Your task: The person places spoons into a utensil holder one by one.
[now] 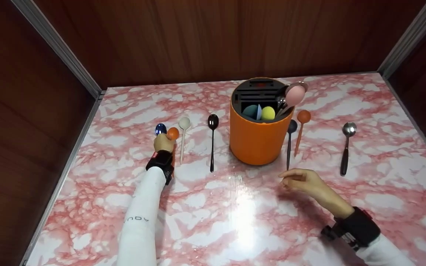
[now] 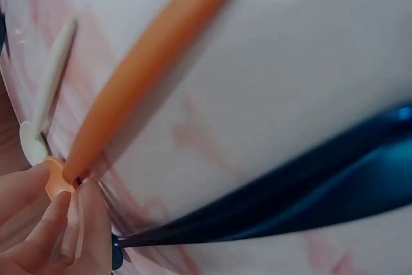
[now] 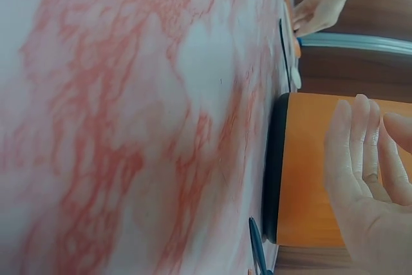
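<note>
My left hand [image 1: 164,143] is at the orange spoon [image 1: 173,133] on the left; its fingers [image 2: 48,223] pinch it near the bowl. The orange handle runs back under the wrist. Just beside that hand lies a blue metallic spoon [image 1: 161,129], its handle mostly hidden by the hand in the head view. My right hand [image 1: 307,183] hovers over the table with loosely bent fingers, holding nothing. Nearest to it are the handle end of a dark grey spoon [image 1: 289,142] and an orange cylindrical utensil holder [image 1: 259,142].
A cream spoon [image 1: 184,123] and a black spoon [image 1: 213,123] lie left of the holder. To its right are an orange-red spoon [image 1: 303,117] and a metal spoon with dark handle [image 1: 349,129]. A pink utensil [image 1: 295,95] sticks out of the holder. Wooden walls enclose the marbled table [image 1: 205,214].
</note>
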Available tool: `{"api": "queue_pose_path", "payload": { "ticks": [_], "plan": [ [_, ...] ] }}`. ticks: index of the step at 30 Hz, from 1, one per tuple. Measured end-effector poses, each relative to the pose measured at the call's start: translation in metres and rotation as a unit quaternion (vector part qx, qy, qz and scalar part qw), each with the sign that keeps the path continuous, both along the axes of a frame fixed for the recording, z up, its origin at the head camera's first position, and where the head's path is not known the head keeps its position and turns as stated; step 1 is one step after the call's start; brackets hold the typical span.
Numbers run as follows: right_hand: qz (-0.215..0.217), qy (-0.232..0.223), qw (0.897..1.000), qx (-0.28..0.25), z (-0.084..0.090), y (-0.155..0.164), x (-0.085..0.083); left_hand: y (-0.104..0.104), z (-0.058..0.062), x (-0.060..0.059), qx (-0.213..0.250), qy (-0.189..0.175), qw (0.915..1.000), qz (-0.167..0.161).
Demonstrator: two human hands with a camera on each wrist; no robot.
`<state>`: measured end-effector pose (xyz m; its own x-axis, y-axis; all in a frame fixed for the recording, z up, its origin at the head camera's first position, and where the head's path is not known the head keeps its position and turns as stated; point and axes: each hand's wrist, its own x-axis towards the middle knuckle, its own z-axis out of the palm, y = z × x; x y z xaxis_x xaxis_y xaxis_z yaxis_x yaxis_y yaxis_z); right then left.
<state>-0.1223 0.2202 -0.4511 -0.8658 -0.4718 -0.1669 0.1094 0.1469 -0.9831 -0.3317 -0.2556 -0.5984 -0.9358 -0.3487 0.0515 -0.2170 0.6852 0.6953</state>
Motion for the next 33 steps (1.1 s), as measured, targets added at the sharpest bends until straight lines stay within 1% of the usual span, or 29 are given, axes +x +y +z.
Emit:
{"api": "queue_pose_path", "payload": {
  "ticks": [1, 2, 3, 4, 5, 6, 7, 8, 9, 10, 11, 12, 14, 15, 16, 19, 21, 22, 24, 25, 27, 29, 30, 31, 33],
  "plan": [
    [0.0, 0.001, 1.0, 0.0, 0.0, 0.0, 0.0, 0.006, 0.012, 0.008, -0.009, -0.002, 1.0, -0.001],
    [0.0, 0.001, 1.0, 0.0, 0.0, 0.0, 0.0, 0.01, 0.02, 0.014, -0.014, -0.005, 0.9999, -0.001],
    [0.0, 0.003, 1.0, -0.001, -0.001, 0.0, 0.0, 0.011, 0.022, 0.015, -0.019, -0.006, 0.9998, -0.002],
    [0.0, 0.004, 1.0, -0.002, -0.001, 0.0, 0.0, 0.004, 0.002, 0.004, -0.028, 0.001, 0.9996, 0.002],
    [0.0, 0.005, 1.0, -0.005, -0.001, 0.0, 0.0, 0.004, 0.0, 0.003, -0.038, 0.006, 0.9993, 0.005],
    [0.001, 0.007, 1.0, -0.007, -0.001, 0.001, 0.001, -0.002, -0.016, -0.008, -0.047, -0.004, 0.9989, 0.009],
    [0.001, 0.007, 1.0, -0.01, -0.001, 0.001, 0.001, -0.002, -0.014, -0.008, -0.045, -0.017, 0.9988, 0.004],
    [0.002, 0.007, 1.0, -0.011, -0.001, 0.001, 0.001, -0.002, -0.015, -0.008, -0.041, -0.022, 0.9989, 0.003],
    [0.002, 0.008, 1.0, -0.012, -0.002, 0.001, 0.001, -0.003, -0.015, -0.008, -0.038, -0.034, 0.9987, -0.003],
    [0.003, 0.009, 1.0, -0.013, -0.002, 0.001, 0.001, -0.004, -0.019, -0.01, -0.04, -0.029, 0.9988, -0.007],
    [0.002, 0.009, 1.0, -0.013, -0.002, 0.001, 0.001, -0.007, -0.026, -0.015, -0.04, -0.032, 0.9986, -0.014],
    [0.002, 0.01, 1.0, -0.012, -0.002, 0.001, 0.001, -0.011, -0.034, -0.02, -0.034, -0.038, 0.9984, -0.023],
    [0.002, 0.009, 1.0, -0.01, -0.003, 0.002, 0.002, -0.02, -0.063, -0.038, -0.035, -0.024, 0.9987, -0.027],
    [0.001, 0.008, 1.0, -0.01, -0.003, 0.002, 0.002, -0.026, -0.078, -0.048, -0.036, -0.033, 0.9983, -0.03],
    [0.0, 0.007, 1.0, -0.01, -0.003, 0.002, 0.002, -0.032, -0.094, -0.059, -0.044, -0.027, 0.9984, -0.025],
    [0.002, 0.001, 1.0, -0.013, -0.003, 0.002, 0.003, -0.047, -0.133, -0.087, -0.053, -0.051, 0.9973, -0.005],
    [0.003, 0.0, 1.0, -0.015, -0.003, 0.002, 0.003, -0.056, -0.157, -0.102, -0.065, -0.062, 0.9959, 0.01],
    [0.003, 0.0, 1.0, -0.017, -0.003, 0.002, 0.003, -0.06, -0.166, -0.109, -0.066, -0.065, 0.9956, 0.017],
    [0.004, 0.001, 1.0, -0.018, -0.003, 0.002, 0.003, -0.068, -0.186, -0.121, -0.055, -0.071, 0.9958, 0.021],
    [0.003, 0.001, 1.0, -0.019, -0.003, 0.002, 0.003, -0.071, -0.193, -0.124, -0.048, -0.075, 0.9958, 0.021],
    [0.002, 0.002, 1.0, -0.021, -0.003, 0.002, 0.003, -0.075, -0.2, -0.128, -0.028, -0.085, 0.9957, 0.023],
    [0.001, 0.002, 1.0, -0.019, -0.004, 0.002, 0.003, -0.075, -0.2, -0.128, -0.006, -0.097, 0.9949, 0.026],
    [0.001, 0.002, 1.0, -0.018, -0.004, 0.003, 0.003, -0.074, -0.196, -0.125, 0.008, -0.102, 0.9943, 0.028],
    [-0.001, 0.002, 1.0, -0.016, -0.005, 0.003, 0.003, -0.072, -0.19, -0.12, 0.021, -0.102, 0.9941, 0.029],
    [-0.003, -0.001, 1.0, -0.008, -0.005, 0.003, 0.003, -0.067, -0.174, -0.108, 0.082, -0.098, 0.9915, 0.026]
  ]
}}
